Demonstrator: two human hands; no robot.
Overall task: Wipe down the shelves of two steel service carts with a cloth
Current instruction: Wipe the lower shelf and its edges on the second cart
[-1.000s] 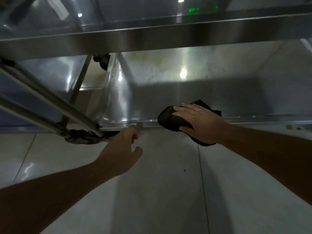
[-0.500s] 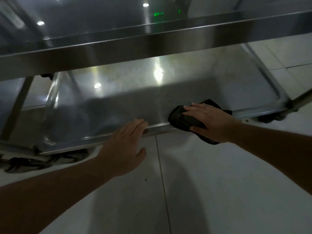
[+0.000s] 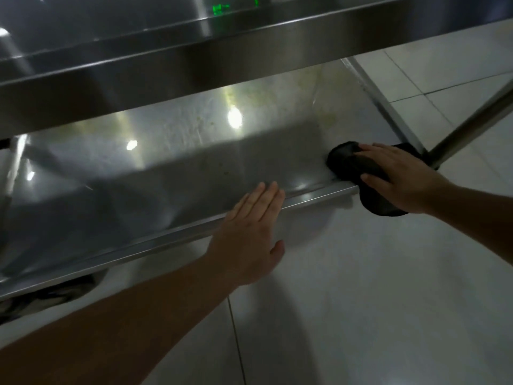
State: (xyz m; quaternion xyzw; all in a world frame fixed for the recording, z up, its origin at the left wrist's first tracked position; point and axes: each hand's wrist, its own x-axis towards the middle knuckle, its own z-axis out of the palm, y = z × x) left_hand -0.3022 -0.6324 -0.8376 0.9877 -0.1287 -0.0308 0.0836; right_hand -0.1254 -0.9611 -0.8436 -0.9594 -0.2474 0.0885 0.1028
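**Mostly unwiped shelf lies left of the cloth**

Plainly, the coming move turns on one fact: the lower shelf (image 3: pixel 172 173) of the steel service cart runs long from the lower left of the frame up toward the right, and nearly all of it lies to the left of the cloth. Yellowish staining shows on the shelf's far part, upper centre, under the upper shelf (image 3: pixel 166 59) that crosses the top of the frame. The shelf's front rim (image 3: pixel 313 194) slants the same way, and a cart leg (image 3: pixel 472 120) rises at the right corner above the tiled floor (image 3: pixel 361 287).

The right hand (image 3: pixel 399 179) presses flat on the black cloth (image 3: pixel 347 162), fingers laid straight over it and thumb at its near side, at the shelf's near right corner; part of the cloth hangs over the rim toward the floor. The left hand (image 3: pixel 249 234) lies flat and holds nothing, fingers together and straight, fingertips over the front rim at mid-frame; I cannot tell whether it bears weight there.

As I judge it, the right hand is the one placed to work, and its stroke would sweep leftward along the shelf's long axis, or away toward the stained far part.
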